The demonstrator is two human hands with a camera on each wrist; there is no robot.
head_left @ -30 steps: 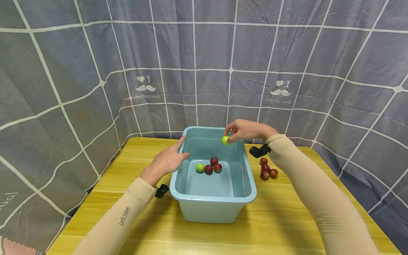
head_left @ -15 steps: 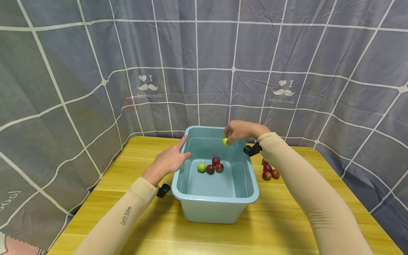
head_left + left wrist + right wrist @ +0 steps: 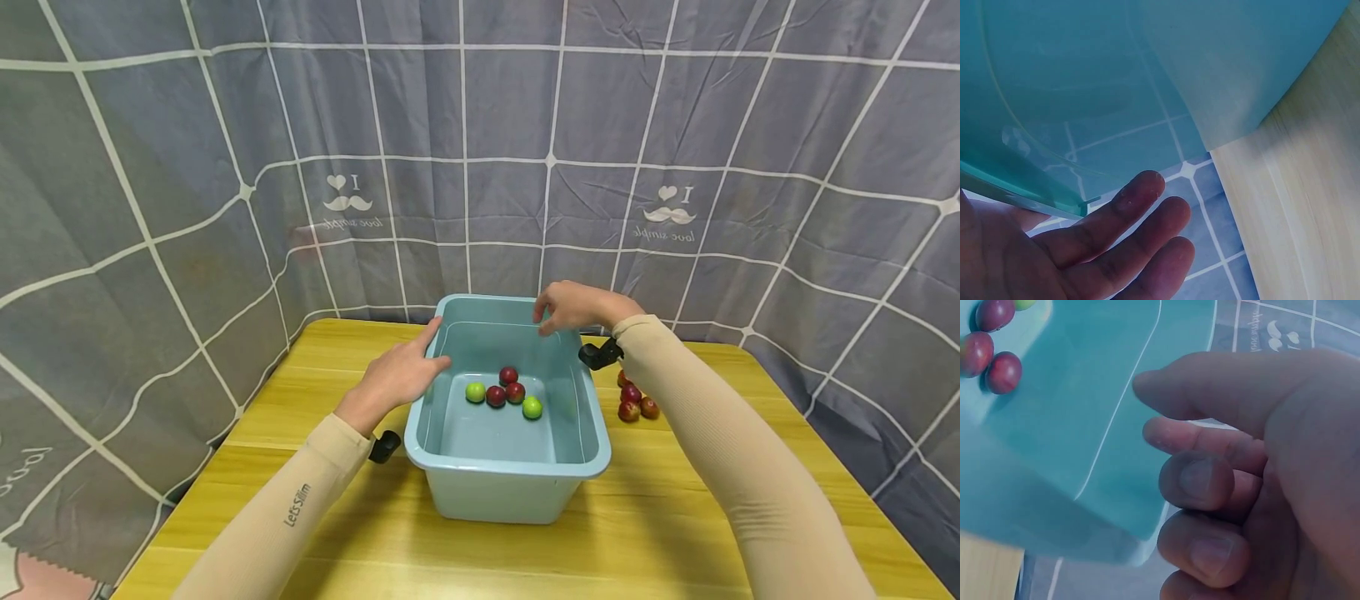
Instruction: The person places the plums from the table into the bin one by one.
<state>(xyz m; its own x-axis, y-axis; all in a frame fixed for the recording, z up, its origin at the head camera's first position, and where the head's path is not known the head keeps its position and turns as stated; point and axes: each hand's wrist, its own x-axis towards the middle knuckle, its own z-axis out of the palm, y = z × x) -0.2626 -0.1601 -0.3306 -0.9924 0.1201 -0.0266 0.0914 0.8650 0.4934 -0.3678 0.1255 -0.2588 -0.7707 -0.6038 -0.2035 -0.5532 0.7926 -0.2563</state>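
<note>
The light-blue plastic tub (image 3: 517, 469) stands on the table. Inside, on its floor, lie several dark red plum-like fruits (image 3: 496, 397) in a cluster. A small round green fruit (image 3: 476, 392) is to their left, and another green fruit (image 3: 532, 407) to their right. My left hand (image 3: 397, 373) rests at the tub's left rim, fingers extended; the left wrist view shows fingers (image 3: 1172, 215) loosely straight under the rim, outside the wall. My right hand (image 3: 573, 305) hovers over the tub's far right part. Its thumb and fingers are apart with nothing between them, as the right wrist view shows.
Several more red fruits (image 3: 630, 402) lie on the wooden table (image 3: 330, 500) right of the tub, partly hidden behind the right wrist. A grey checked curtain (image 3: 495, 200) hangs behind and around the table. A black wrist device (image 3: 600, 354) is near the tub's right rim.
The green fruit that my right hand pinched has been let go and now lies on the tub's floor, right of the red ones. My left hand has stayed at the rim.
</note>
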